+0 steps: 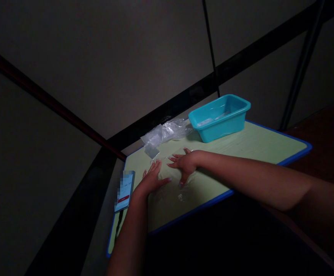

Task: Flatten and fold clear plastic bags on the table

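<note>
My left hand (152,180) lies flat with its fingers stretched out, pressing on a clear plastic bag (181,197) spread over the table. To its right, my right hand (185,164) also rests on this bag, fingers spread and thumb pointing toward me. Both hands hold nothing. The bag is so transparent that its outline is hard to make out. Just beyond my fingertips is a heap of clear plastic bags (167,132), with one flat corner (152,151) reaching toward my left hand.
A turquoise plastic basin (223,128) with some clear plastic inside stands at the back right. A phone (125,191) with its screen lit lies at the left edge, a dark strap (118,224) below it. The pale green table (273,143) has a blue rim and meets a wall behind.
</note>
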Available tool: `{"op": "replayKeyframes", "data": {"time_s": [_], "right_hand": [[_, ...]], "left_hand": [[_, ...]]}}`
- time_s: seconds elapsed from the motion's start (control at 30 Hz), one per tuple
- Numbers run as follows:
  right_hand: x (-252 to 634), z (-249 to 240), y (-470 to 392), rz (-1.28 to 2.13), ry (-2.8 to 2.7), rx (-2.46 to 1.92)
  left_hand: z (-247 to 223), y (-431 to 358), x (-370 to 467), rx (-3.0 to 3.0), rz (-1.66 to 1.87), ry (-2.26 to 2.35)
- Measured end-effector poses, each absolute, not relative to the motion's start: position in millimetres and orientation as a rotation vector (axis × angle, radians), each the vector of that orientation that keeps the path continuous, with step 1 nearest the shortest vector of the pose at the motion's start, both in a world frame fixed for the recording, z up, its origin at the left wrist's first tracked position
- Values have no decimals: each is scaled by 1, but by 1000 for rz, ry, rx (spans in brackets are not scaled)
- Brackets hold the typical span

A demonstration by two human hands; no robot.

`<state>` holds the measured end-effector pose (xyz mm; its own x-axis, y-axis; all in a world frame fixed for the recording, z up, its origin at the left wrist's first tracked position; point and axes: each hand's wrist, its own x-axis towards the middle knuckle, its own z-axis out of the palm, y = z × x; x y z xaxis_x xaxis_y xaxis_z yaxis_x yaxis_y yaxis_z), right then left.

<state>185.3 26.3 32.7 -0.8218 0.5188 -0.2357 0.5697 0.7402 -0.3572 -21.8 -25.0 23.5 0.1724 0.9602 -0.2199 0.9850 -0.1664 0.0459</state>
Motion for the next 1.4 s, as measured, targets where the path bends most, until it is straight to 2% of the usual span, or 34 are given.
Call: {"op": "replayKeyframes", "data": {"time_s": [0.33,0.63,1.07,1.27,1.4], "right_hand": [[190,32,31,-568,2939,1049],[184,25,26,-542,2914,1083],[192,27,33,-510,2669,1242],[193,29,31,-482,2742,1259],[193,27,32,-422,2843,1224]], "left_hand": [[23,-30,-9,2347,-13,1909],[15,-32,9,2418,-85,1744],[19,-27,-23,2204,-225,1974],[20,-26,-29,2112,2,2202],[20,-26,-12,2282,222,2080]]}}
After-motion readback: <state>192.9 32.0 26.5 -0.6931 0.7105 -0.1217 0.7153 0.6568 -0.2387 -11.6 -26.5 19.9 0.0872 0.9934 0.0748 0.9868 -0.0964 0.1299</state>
